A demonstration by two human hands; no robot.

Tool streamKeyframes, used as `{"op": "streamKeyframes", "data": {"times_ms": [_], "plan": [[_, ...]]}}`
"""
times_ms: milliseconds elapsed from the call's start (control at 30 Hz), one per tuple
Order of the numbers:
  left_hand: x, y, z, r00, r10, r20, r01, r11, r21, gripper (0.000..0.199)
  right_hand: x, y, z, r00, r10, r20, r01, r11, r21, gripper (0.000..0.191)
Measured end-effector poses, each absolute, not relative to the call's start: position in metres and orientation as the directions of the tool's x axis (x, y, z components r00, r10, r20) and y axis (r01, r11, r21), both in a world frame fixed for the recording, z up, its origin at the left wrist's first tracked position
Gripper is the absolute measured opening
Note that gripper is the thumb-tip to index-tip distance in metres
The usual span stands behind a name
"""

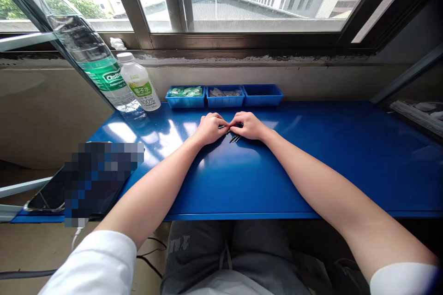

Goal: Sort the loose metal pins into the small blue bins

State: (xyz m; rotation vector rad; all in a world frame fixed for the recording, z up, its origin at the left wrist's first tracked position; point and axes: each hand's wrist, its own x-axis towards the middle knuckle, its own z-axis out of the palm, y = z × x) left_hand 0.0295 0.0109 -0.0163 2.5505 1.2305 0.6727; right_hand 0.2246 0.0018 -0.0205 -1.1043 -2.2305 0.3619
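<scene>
Over the middle of the blue table (263, 170), my left hand (212, 129) and my right hand (249, 126) meet fingertip to fingertip. Both are closed in a pinch on small, thin, dark pieces, too small to name and partly covered by the fingers. Just below my right fingers, several slim pin-like pieces (235, 138) with dark and brassy tones lie on the table. Behind my hands stand a blue bin (186, 102) with green-and-clear packets, a blue bin (225, 101) with greyish clear packets, and a third blue bin (263, 100) with nothing visible in it.
At the back left stand a large water bottle (100, 64) and a smaller white-capped bottle (140, 84). A phone (48, 193) lies by the left edge, beside a blurred-out area. The window frame (242, 39) runs along the back; metal posts flank the table.
</scene>
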Motion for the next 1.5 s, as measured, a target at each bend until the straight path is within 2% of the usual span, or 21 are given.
{"op": "streamKeyframes", "data": {"times_ms": [467, 767, 1067, 1333, 1500], "plan": [[0.0294, 0.0127, -0.0168, 0.537, 0.790, 0.294, 0.679, -0.612, 0.405, 0.024, 0.2234, 0.0025, -0.0160, -0.465, 0.826, 0.319, 0.656, 0.564, -0.502, 0.009], [0.0293, 0.0113, -0.0156, 0.566, 0.757, 0.327, 0.615, -0.652, 0.444, 0.019, 0.2229, 0.0009, -0.0156, -0.459, 0.833, 0.309, 0.656, 0.552, -0.515, 0.009], [0.0309, 0.0073, -0.0122, 0.536, 0.762, 0.363, 0.621, -0.648, 0.441, 0.018, 0.2236, 0.0011, -0.0202, -0.456, 0.804, 0.382, 0.614, 0.594, -0.519, 0.014], [0.0317, 0.0062, -0.0070, 0.416, 0.807, 0.419, 0.610, -0.589, 0.529, 0.015, 0.2236, -0.0007, -0.0150, -0.285, 0.846, 0.451, 0.605, 0.524, -0.600, 0.015], [0.0311, 0.0085, -0.0082, 0.383, 0.807, 0.450, 0.594, -0.588, 0.549, 0.014, 0.2242, -0.0005, -0.0151, -0.306, 0.838, 0.451, 0.610, 0.537, -0.583, 0.012]]}}
